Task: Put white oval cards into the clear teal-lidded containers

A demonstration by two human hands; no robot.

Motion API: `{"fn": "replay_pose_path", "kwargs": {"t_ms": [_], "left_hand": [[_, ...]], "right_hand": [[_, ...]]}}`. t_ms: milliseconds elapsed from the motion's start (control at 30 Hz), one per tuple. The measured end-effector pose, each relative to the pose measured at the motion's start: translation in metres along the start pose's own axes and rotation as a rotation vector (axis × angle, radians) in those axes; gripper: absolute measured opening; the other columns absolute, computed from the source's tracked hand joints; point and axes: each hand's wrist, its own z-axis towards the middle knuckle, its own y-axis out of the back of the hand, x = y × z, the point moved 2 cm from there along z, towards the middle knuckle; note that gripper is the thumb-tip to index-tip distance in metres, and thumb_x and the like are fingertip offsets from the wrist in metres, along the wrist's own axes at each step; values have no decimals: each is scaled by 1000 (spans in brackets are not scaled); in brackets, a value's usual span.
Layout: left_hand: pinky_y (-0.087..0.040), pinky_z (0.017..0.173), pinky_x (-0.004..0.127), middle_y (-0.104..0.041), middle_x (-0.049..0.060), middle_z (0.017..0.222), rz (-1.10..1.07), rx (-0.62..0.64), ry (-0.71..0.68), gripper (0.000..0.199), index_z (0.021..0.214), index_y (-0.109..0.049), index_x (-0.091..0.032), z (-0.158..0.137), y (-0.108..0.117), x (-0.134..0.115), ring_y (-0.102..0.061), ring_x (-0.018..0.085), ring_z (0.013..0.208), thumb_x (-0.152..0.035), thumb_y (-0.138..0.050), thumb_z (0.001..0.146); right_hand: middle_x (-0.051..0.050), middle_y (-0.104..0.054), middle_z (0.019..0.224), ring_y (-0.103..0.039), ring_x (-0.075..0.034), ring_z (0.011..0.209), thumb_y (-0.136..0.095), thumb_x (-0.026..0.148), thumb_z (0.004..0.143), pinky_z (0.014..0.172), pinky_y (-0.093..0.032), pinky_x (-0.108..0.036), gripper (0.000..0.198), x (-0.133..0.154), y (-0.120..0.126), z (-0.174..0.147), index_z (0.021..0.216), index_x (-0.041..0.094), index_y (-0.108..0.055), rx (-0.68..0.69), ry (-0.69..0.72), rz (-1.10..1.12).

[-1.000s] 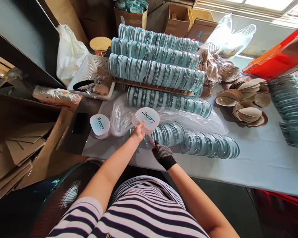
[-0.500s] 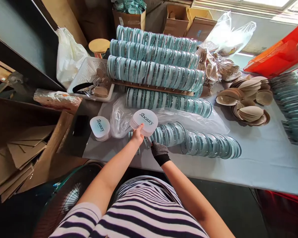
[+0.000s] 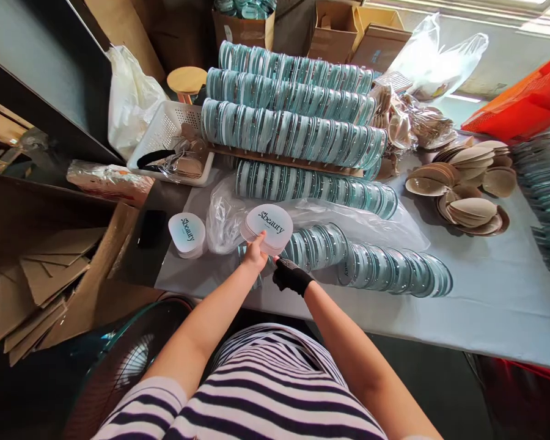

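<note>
My bare left hand grips a thick stack of rounded white cards printed "beauty", its thumb on top. My right hand, in a dark fingerless-tipped glove, is at the lower right edge of that stack with its fingers curled in. Whatever its fingertips pinch is too small to make out. Right behind both hands lies a row of round, clear, teal-edged discs, standing on edge. Another such row continues to the right. A second stack of the printed cards sits on the table to the left.
Several long rows of teal-edged discs stand further back, with clear plastic film in front. Brown oval pieces are piled at right. A white basket, a cardboard box and a fan are at left.
My right hand has turned and shifted slightly left, up to the edge of the card stack, away from the discs. The left hand keeps its grip. The view has shifted slightly.
</note>
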Motion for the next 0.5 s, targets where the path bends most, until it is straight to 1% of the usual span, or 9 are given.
{"fn": "replay_pose_path", "kwargs": {"t_ms": [33,100,133,200,300,400,467,500], "left_hand": [[-54,92,37,-74,6,101,-1,5,2,32,107,-67,-20,0,0,1,-67,23,105,-14,-72,76],[-54,92,37,-74,6,102,-4,12,8,31,105,-67,-20,0,1,4,-67,23,106,-15,-73,75],[-53,94,38,-74,7,102,-6,13,12,29,103,-68,-19,0,1,6,-66,24,107,-15,-73,75],[-51,97,40,-74,8,101,-12,8,21,27,101,-68,-17,-1,2,8,-66,24,108,-13,-72,75],[-49,101,44,-74,8,100,-19,2,23,26,101,-68,-16,-2,4,9,-66,25,107,-10,-70,75],[-47,103,45,-74,7,103,-13,3,3,32,107,-66,-18,-2,3,7,-66,24,107,-10,-69,76],[-48,102,45,-73,7,106,-2,-5,-13,36,111,-65,-19,-1,1,5,-67,24,106,-10,-69,76],[-49,101,44,-73,7,107,2,-12,-19,38,113,-64,-19,-1,0,4,-67,24,105,-10,-69,77]], "right_hand": [[3,-54,51,-45,-12,37,-42,55,94,36,-35,-20,34,2,3,0,89,21,-44,-2,-51,33],[5,-49,49,-37,-8,34,-42,47,96,35,-29,-16,31,7,7,-2,81,21,-41,7,-85,161],[6,-47,49,-34,-7,34,-41,43,97,36,-28,-15,29,9,6,-4,78,21,-40,20,-83,227],[7,-44,51,-32,-5,36,-41,36,97,38,-29,-14,26,11,1,-6,77,20,-41,58,-47,321],[5,-49,57,-36,-5,39,-42,34,95,40,-32,-15,21,13,-11,-7,80,19,-45,111,36,383],[3,-55,59,-44,-7,41,-49,37,90,40,-36,-17,19,16,-20,-7,84,19,-47,115,65,349],[3,-57,57,-50,-10,43,-56,38,86,42,-42,-20,22,18,-21,-12,94,19,-50,87,110,283],[3,-58,57,-53,-12,44,-57,40,86,43,-44,-22,28,18,-19,-16,104,20,-50,66,142,225]]}}
